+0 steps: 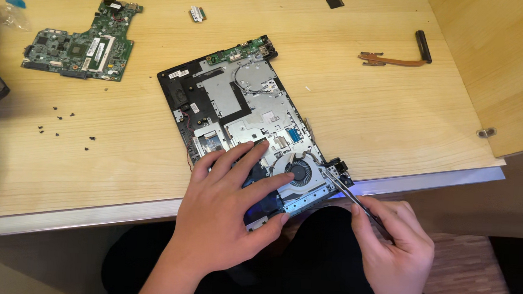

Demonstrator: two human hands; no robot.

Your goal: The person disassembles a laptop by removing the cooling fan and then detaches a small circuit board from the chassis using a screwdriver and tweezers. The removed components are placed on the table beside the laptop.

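nearest us, our right hand (391, 260) pinches thin metal tweezers (356, 203) whose tips touch the near right corner of the opened laptop base (245, 112), beside its fan (299, 171). our left hand (220, 208) lies open, fingers spread flat on that stiff, light, fragile shell, best gripped by its edges; far left sits a green motherboard (78, 45).

Black-silver laptop base (240, 102); green circuit board (78, 45); copper heat pipe (393, 60); pale wood table (368, 111).
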